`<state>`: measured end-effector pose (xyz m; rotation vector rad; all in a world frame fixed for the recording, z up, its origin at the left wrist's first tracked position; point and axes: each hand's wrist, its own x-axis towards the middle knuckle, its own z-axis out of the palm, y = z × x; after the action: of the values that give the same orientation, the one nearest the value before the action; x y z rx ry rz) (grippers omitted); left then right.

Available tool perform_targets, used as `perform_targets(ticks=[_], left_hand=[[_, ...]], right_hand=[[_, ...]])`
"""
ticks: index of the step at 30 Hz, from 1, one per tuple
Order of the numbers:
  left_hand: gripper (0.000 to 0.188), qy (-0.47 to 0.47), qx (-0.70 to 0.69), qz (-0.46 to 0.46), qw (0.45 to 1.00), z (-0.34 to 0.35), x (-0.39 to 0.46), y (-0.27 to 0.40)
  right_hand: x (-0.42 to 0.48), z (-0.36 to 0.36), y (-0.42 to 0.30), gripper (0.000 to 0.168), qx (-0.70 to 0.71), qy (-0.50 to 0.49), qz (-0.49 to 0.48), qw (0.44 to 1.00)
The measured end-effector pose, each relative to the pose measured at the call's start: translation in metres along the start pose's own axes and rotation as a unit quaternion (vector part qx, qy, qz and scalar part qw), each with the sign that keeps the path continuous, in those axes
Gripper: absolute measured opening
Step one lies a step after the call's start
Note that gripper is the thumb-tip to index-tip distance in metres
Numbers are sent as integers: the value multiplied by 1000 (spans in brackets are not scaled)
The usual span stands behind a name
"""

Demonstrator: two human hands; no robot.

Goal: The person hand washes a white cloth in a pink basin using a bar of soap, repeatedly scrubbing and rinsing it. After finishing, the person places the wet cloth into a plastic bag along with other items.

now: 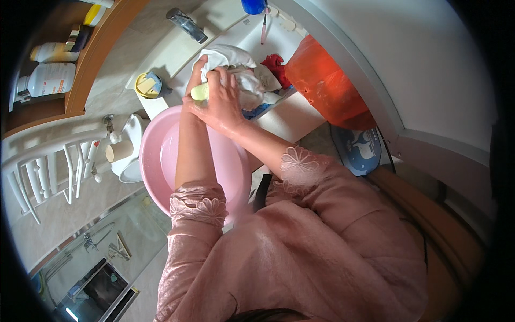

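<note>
My right hand (221,102) grips a pale yellow-green bar of soap (200,92) between its thumb and fingers. My left hand (196,74), partly hidden behind the right one, holds a bunched white cloth (227,56). Both hands are at the near edge of a white sink basin, and my right hand lies close over my left wrist. More wet, whitish cloth (250,86) is heaped beside my right fingers, with a red cloth (274,66) and some blue cloth (257,110) next to it. Below my forearms stands a pink plastic basin (161,161).
A faucet (187,25) rises behind the sink. Left of it sits a yellow cup-like container (148,86) with soap pieces. A red-orange plastic bag (322,80) hangs at the right. Wooden shelves (76,90) with bottles and a white towel rack (52,149) are at the left.
</note>
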<state>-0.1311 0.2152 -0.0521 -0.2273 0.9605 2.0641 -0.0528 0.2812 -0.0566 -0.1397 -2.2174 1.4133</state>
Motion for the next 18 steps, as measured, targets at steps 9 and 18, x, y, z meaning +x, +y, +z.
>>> perform_targets(ticks=[9, 18], left_hand=[[27, 174, -9, 213, 961, -6, 4, -38], [29, 124, -78, 233, 961, -9, -21, -25]], right_hand=[[62, -6, 33, 59, 84, -76, 285, 952], [29, 27, 146, 51, 371, -63, 468, 800]])
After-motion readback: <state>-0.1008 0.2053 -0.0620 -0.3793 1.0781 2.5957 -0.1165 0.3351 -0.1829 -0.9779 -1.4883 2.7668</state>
